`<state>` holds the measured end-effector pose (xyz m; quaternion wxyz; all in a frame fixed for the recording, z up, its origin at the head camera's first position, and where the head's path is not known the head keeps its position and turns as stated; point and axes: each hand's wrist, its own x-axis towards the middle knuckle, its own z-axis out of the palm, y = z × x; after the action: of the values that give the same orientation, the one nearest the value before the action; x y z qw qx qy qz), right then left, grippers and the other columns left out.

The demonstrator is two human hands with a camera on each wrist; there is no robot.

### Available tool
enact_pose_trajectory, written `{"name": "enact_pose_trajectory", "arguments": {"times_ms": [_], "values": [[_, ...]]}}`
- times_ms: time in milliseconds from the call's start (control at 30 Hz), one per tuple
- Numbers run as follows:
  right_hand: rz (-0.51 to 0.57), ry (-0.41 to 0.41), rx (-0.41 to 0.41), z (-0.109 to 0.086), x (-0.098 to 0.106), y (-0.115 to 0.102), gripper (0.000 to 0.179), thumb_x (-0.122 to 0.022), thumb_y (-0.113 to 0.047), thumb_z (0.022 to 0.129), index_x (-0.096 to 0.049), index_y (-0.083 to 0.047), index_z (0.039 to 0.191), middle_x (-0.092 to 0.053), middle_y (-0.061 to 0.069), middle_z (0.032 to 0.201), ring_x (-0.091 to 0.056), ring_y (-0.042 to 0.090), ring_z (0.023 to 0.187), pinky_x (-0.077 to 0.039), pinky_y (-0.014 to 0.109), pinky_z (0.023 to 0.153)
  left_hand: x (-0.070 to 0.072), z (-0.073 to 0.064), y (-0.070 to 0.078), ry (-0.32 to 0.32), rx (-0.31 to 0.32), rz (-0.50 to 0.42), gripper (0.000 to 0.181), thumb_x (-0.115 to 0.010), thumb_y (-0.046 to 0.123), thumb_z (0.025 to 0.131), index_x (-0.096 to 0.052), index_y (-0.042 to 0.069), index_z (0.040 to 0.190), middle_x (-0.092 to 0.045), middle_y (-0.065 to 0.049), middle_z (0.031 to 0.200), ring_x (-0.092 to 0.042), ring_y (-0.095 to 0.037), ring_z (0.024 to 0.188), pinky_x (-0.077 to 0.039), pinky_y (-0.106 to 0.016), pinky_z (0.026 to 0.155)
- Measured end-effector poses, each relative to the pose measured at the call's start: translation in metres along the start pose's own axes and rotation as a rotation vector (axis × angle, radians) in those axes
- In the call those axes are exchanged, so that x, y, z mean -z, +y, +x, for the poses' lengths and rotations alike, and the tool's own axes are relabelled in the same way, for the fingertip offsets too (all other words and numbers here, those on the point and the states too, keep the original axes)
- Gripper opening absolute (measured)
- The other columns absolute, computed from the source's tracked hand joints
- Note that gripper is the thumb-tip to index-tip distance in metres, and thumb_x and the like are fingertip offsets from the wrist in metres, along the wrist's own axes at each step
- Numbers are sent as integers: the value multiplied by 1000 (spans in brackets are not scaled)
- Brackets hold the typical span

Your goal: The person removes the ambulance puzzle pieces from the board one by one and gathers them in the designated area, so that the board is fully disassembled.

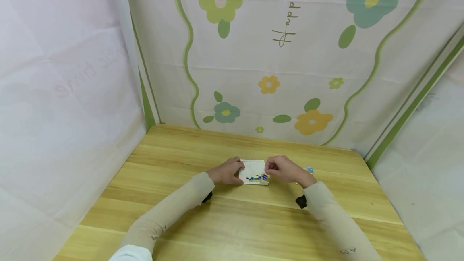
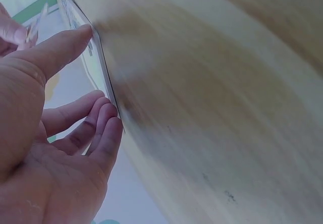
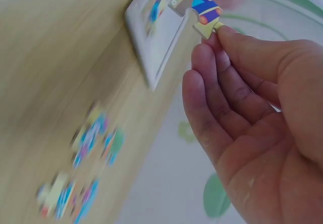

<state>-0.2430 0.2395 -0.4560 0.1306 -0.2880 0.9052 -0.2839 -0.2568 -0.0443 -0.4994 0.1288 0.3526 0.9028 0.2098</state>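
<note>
A small white puzzle tray (image 1: 252,167) lies on the table, with joined picture pieces (image 1: 255,178) along its near side. My left hand (image 1: 228,171) holds the tray's left end, thumb at the near corner and fingers at the far one; the left wrist view shows the fingertips against its edge. Over the tray's right end, my right hand (image 1: 284,169) pinches a jigsaw puzzle piece (image 3: 206,9) between thumb and fingers. This piece bears a blue and purple vehicle-like picture. It is tilted above the tray in the right wrist view; whether it touches the tray I cannot tell.
Several loose puzzle pieces (image 3: 91,138) lie on the wooden table (image 1: 217,220) to the right of the tray, partly behind my right wrist in the head view. A white flowered cloth (image 1: 246,59) rises behind the table, with white cloth walls at both sides.
</note>
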Motion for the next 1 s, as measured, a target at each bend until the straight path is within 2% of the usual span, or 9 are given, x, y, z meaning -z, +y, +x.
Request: {"name": "enact_pose_trajectory", "arguments": {"times_ms": [100,233,433,733,1000], "values": [[-10,2,-20,-18,9,10,10,-65,-11,105,-71,-8,97,-74,10,93,-63,15,77,-52,25,68,1,-1,1,4,-5,-13,51,-79,32,96,-63,5,137,-56,-7,127,-47,-18,109,-45,-33,96],[-13,4,-35,-38,17,21,10,-66,-10,105,-71,-9,96,-73,9,92,-63,14,77,-52,24,68,1,-1,-1,6,-17,-33,52,-80,31,96,-63,3,136,-57,-9,128,-47,-18,108,-45,-34,96],[-13,10,-30,-54,20,31,10,-66,-6,104,-71,-6,95,-72,9,90,-59,8,76,-51,23,67,1,0,-3,9,-23,-30,51,-80,32,96,-64,3,134,-57,-8,127,-46,-17,106,-44,-32,93],[-3,32,-65,-60,4,49,8,-68,-8,103,-73,-11,96,-70,2,91,-58,4,79,-51,22,70,-1,1,-2,5,-25,-23,48,-80,32,96,-64,5,133,-57,-6,126,-46,-17,105,-44,-30,93],[-33,49,-99,-56,-1,51,8,-69,-8,102,-73,-10,96,-70,0,91,-58,6,79,-51,23,70,0,0,-2,0,-17,-31,49,-79,32,97,-63,5,135,-56,-7,127,-47,-17,106,-45,-31,94]]}}
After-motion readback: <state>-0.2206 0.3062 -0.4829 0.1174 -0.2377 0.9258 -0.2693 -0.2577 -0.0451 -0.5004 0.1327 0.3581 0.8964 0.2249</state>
